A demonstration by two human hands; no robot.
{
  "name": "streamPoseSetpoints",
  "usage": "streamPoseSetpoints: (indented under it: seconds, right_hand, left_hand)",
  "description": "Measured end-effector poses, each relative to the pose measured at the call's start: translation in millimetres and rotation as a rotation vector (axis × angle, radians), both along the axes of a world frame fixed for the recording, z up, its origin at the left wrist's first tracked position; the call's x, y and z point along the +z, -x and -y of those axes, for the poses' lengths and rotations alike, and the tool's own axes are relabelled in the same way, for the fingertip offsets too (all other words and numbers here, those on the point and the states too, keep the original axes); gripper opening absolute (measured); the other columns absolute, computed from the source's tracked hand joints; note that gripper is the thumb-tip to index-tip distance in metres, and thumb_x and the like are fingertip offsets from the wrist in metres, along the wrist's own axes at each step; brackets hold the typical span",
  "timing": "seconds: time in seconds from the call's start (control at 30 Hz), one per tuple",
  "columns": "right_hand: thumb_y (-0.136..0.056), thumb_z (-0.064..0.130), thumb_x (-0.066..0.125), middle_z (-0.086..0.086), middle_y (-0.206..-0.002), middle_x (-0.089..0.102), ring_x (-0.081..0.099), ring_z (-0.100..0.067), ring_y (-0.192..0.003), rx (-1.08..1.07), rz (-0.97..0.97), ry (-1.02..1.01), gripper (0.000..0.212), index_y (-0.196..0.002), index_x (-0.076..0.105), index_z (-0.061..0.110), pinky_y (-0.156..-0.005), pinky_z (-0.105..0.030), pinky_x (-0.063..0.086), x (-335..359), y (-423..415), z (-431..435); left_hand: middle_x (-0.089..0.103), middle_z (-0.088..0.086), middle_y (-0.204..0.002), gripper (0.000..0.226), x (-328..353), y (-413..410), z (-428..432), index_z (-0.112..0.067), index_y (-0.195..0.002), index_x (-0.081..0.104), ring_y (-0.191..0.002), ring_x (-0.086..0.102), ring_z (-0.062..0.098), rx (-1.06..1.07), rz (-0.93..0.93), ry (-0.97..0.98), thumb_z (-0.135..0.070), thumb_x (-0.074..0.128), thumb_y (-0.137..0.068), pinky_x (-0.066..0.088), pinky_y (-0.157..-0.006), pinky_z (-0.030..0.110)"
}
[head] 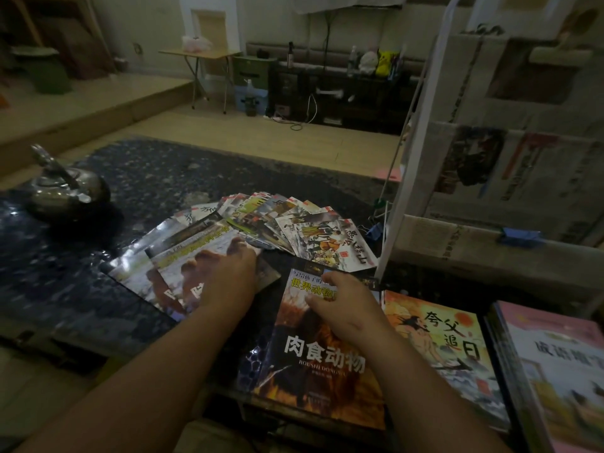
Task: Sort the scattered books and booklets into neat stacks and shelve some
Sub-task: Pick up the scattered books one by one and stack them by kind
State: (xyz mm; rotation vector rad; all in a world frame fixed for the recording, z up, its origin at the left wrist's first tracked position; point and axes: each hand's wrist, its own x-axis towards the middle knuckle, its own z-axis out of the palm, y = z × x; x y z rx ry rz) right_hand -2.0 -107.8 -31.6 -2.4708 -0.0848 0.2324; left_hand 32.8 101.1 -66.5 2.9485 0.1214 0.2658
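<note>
Left hand (225, 276) flat, fingers spread, on fanned books (188, 251); right hand (343, 304) rested on animal book (323, 358), grip unclear.

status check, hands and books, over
Left hand on fanned large books, grip blurred. Right hand rests on animal book. Small booklets fanned out behind; nothing blocking.
</note>
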Motion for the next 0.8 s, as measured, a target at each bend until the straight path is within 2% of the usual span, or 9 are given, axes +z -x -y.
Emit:
streamPoseSetpoints:
  seconds: [0.07,0.1,0.2,0.33,0.47,0.57,0.7,0.77,0.8]
  right_hand:
    - [-0.091,0.051,0.058,0.001,-0.148,0.042,0.041,-0.018,-0.134,0.005,0.010,-0.003,0.059,-0.143,0.043,0.026,-0.105,-0.036,0.037,0,0,-1]
    - [-0.091,0.050,0.058,0.001,-0.148,0.043,0.041,-0.018,-0.134,0.005,0.015,-0.009,0.059,-0.143,0.044,0.026,-0.105,-0.036,0.037,0,0,-2]
    - [-0.091,0.048,0.059,0.001,-0.146,0.045,0.042,-0.017,-0.133,-0.002,0.019,-0.040,0.059,-0.143,0.044,0.025,-0.106,-0.036,0.038,1,0,-2]
    - [-0.091,0.045,0.060,0.001,-0.144,0.048,0.045,-0.017,-0.130,-0.025,0.020,-0.090,0.056,-0.141,0.047,0.023,-0.103,-0.034,0.040,4,0,-2]
    - [-0.092,0.044,0.061,0.002,-0.142,0.050,0.048,-0.016,-0.128,-0.047,0.022,-0.143,0.054,-0.140,0.049,0.022,-0.098,-0.031,0.040,4,0,0]
    - [-0.092,0.043,0.061,0.002,-0.139,0.053,0.051,-0.015,-0.124,-0.068,0.009,-0.200,0.053,-0.139,0.050,0.022,-0.094,-0.029,0.042,5,1,1]
    - [-0.092,0.042,0.062,0.003,-0.130,0.058,0.051,-0.009,-0.105,-0.108,-0.011,-0.293,0.048,-0.135,0.054,0.021,-0.080,-0.025,0.040,5,-1,0]
    - [-0.092,0.042,0.062,0.003,-0.128,0.059,0.051,-0.008,-0.103,-0.113,-0.009,-0.297,0.047,-0.134,0.055,0.020,-0.081,-0.025,0.040,4,-2,0]
    - [-0.092,0.042,0.062,0.003,-0.127,0.059,0.051,-0.008,-0.103,-0.111,-0.008,-0.290,0.047,-0.133,0.056,0.020,-0.082,-0.025,0.040,4,-2,0]
  left_hand:
    - [0.062,0.013,-0.105,0.023,11,-2,1,-0.019,-0.114,0.051,-0.097,0.057,0.039,0.092,0.170,0.096,-0.028,0.043,-0.094,0.050,-0.076,0.049]
    - [0.062,0.014,-0.101,0.017,18,-3,2,-0.018,-0.109,0.052,-0.095,0.057,0.037,0.141,0.261,0.174,-0.024,0.042,-0.097,0.048,-0.077,0.047]
    - [0.059,0.021,-0.104,0.018,35,-7,2,-0.007,-0.107,0.055,-0.098,0.054,0.040,0.198,0.460,0.379,-0.012,0.042,-0.095,0.043,-0.079,0.046]
    - [0.055,0.023,-0.121,0.030,48,-4,3,-0.010,-0.124,0.049,-0.107,0.052,0.044,0.228,0.467,0.504,-0.015,0.041,-0.096,0.044,-0.086,0.052]
    - [0.058,0.025,-0.118,0.031,65,5,12,-0.014,-0.129,0.044,-0.105,0.053,0.046,0.182,0.574,0.573,-0.013,0.039,-0.098,0.036,-0.074,0.042]
    - [0.060,0.023,-0.118,0.033,79,6,18,-0.013,-0.130,0.047,-0.105,0.055,0.044,0.178,0.659,0.636,-0.011,0.043,-0.098,0.036,-0.072,0.038]
    - [0.065,0.015,-0.109,0.034,67,-2,16,-0.023,-0.126,0.056,-0.096,0.057,0.040,0.067,0.611,0.473,-0.024,0.042,-0.095,0.048,-0.078,0.043]
    - [0.065,0.012,-0.104,0.034,54,0,19,-0.023,-0.128,0.059,-0.088,0.054,0.032,0.072,0.472,0.402,-0.020,0.044,-0.097,0.039,-0.073,0.033]
    - [0.064,0.014,-0.106,0.035,45,1,20,-0.022,-0.129,0.059,-0.089,0.055,0.032,0.061,0.399,0.404,-0.015,0.046,-0.098,0.035,-0.073,0.030]
